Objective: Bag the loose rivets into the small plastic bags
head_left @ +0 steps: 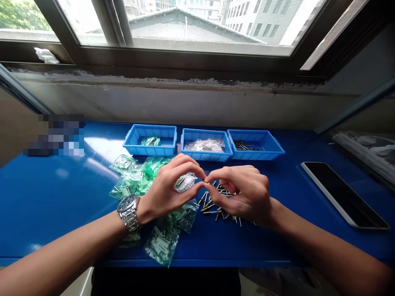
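The left hand [171, 187] has its thumb and first finger bent into a ring, and their tips are closed together on a small piece [204, 181]. The right hand [247, 191] pinches the same piece from the other side, also with thumb and first finger. The piece is above the table [61, 205], between both hands (it is so covered by the fingertips that I cannot tell its shape).

Under the right hand lie many loose pins [210, 211], and this hand hides part of them. The left hand stands before a heap of bags [162, 242]. Behind are the left tray [150, 151] with a green bag, the middle tray [203, 156] with clear bags, and the right tray [262, 156] with dark pins. A phone [342, 195] lies at the right.

The pins are thin and metallic, with brass-coloured sleeves; the bags are crinkled, shiny plastic, mostly green. The trays are ribbed blue plastic, the table smooth and glossy.
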`<action>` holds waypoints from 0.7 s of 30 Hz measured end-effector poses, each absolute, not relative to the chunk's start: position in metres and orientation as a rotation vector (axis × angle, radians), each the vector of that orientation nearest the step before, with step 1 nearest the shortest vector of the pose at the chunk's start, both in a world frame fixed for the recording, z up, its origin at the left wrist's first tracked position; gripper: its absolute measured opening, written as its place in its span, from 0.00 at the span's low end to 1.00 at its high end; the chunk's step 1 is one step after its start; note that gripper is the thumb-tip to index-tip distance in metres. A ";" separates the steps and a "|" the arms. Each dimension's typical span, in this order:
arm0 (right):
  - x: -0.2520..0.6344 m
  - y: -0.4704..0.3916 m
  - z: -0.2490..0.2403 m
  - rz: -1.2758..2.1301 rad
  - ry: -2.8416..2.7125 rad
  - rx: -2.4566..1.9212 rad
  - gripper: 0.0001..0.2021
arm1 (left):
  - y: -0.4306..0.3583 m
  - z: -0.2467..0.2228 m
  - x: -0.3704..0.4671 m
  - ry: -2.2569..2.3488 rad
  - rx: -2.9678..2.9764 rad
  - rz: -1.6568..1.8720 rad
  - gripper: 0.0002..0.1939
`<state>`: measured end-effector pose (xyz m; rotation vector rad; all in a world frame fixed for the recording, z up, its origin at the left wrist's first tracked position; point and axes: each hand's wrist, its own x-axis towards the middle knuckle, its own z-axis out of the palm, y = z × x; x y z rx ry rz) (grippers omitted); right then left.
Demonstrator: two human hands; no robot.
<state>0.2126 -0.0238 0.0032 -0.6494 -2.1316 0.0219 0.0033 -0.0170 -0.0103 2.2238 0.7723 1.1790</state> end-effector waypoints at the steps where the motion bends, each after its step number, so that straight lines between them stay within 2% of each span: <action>1: 0.212 -0.024 0.003 0.029 -2.137 -0.623 0.03 | -0.017 -0.011 0.004 0.743 2.239 1.162 0.02; 10: 0.215 -0.021 0.005 0.068 -2.128 -0.767 0.01 | -0.016 -0.011 0.002 0.814 2.178 1.262 0.02; 17: 0.213 -0.015 -0.007 0.248 -2.178 -0.750 0.03 | -0.019 -0.008 0.003 0.780 2.194 1.328 0.04; 21: 0.213 -0.017 -0.006 0.210 -2.164 -0.766 0.02 | -0.019 -0.008 0.003 0.779 2.178 1.343 0.04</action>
